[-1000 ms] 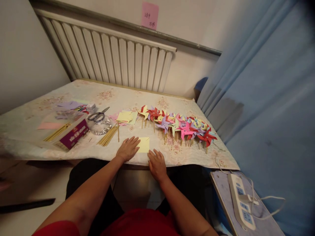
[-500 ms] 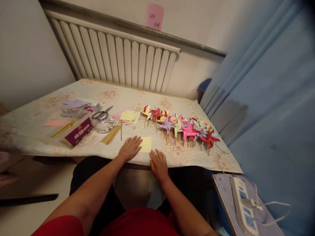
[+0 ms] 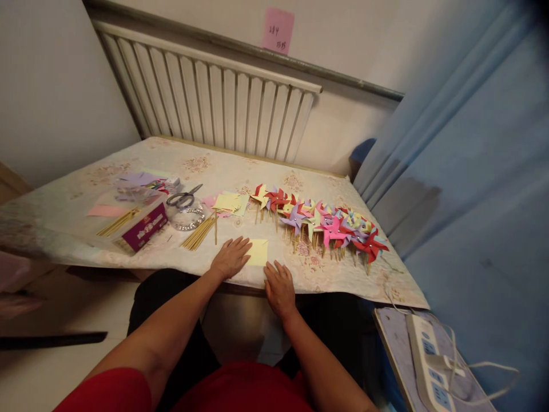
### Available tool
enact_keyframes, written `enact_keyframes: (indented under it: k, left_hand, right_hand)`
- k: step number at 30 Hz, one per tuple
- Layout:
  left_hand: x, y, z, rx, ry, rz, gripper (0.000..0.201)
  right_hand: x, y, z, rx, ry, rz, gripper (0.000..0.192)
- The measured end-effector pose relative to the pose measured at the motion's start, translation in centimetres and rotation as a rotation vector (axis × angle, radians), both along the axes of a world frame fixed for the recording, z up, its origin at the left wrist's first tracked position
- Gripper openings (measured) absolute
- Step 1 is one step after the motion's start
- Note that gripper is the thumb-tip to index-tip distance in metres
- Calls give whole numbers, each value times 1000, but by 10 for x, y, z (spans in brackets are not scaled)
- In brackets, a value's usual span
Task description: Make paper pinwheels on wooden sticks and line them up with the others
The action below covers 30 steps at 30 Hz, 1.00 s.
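A square of yellow paper (image 3: pixel 258 253) lies flat near the front edge of the table, with a short cut line showing at its upper right corner. My left hand (image 3: pixel 232 257) rests open on the cloth, its fingertips at the paper's left edge. At the lower right corner lies my right hand (image 3: pixel 279 286), also open, fingers stretched forward. Left of my hands are a fan of thin wooden sticks (image 3: pixel 199 233) and one separate stick (image 3: pixel 215 229). Behind them is a pile of cut paper squares (image 3: pixel 229 202). Many finished paper pinwheels (image 3: pixel 333 230) crowd the right side.
A clear round dish of shiny beads (image 3: pixel 189 218), scissors (image 3: pixel 182 198) and a purple box (image 3: pixel 146 228) with sticks are at left. Pink paper (image 3: pixel 107 210) lies beyond the box. A power strip (image 3: pixel 430 360) with cables sits on a small stand at lower right, beside a blue curtain (image 3: pixel 463 189).
The whole view has shifted slightly, so everything appears a little further right. My hands and the yellow paper keep about the same places relative to each other.
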State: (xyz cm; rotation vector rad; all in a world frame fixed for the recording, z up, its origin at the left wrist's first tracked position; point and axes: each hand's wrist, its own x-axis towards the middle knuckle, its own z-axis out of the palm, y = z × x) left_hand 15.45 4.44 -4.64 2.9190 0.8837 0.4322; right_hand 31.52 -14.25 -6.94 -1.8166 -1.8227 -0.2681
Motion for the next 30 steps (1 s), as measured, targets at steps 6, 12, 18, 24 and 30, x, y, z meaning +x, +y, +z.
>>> enact_keyframes:
  k: [6,12,18,24,30]
  left_hand:
    - [0,0,0,-11,19,-1,48]
    - [0,1,0,-3,23,-7,49]
    - [0,1,-1,7,21,-8,47]
    - [0,0,0,-11,15,-1,48]
    - [0,-1,1,-7,22,-3,48]
  right_hand:
    - [-1,0,1,-8,-3,-5,42]
    - [0,0,-1,3,-2,1,42]
    - [-1,0,0,6,-6,0,42]
    - [-1,0,-1,5,-5,0,43]
    - [0,0,-2,12,-1,6,41]
